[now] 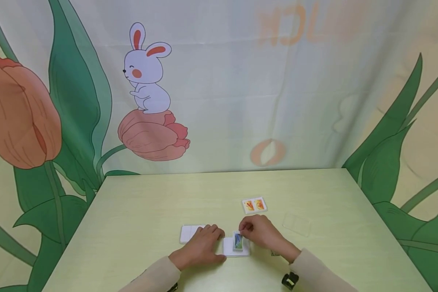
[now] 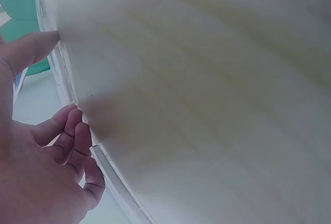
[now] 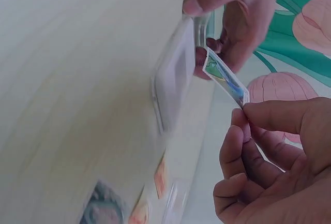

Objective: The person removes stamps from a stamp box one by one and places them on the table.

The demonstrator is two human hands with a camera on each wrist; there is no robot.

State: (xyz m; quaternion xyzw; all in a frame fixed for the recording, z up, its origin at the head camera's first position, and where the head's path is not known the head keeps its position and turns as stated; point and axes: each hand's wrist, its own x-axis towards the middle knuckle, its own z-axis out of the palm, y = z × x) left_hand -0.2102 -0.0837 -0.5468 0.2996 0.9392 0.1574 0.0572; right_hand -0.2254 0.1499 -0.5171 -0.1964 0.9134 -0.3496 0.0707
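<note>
My right hand [image 1: 260, 232] pinches a small picture card [image 1: 238, 241] by its edge between thumb and fingertips. In the right wrist view that card [image 3: 225, 76] is tilted and shows blue and green. It is above a white rectangular frame or tray [image 1: 228, 252] lying on the table. My left hand [image 1: 200, 247] rests at this frame's left side, its thumb by the near corner and its fingers by the far one. In the left wrist view the fingers [image 2: 80, 136] are loosely bent with nothing gripped. A second white tray [image 1: 187, 234] lies partly hidden behind the left hand.
Farther back on the table [image 1: 149, 202] lies a white tray [image 1: 254, 205] with two orange pictures. To the right is a clear, thin rectangular frame [image 1: 297, 225]. A dark picture card [image 3: 103, 208] lies near my right wrist, mostly hidden in the head view.
</note>
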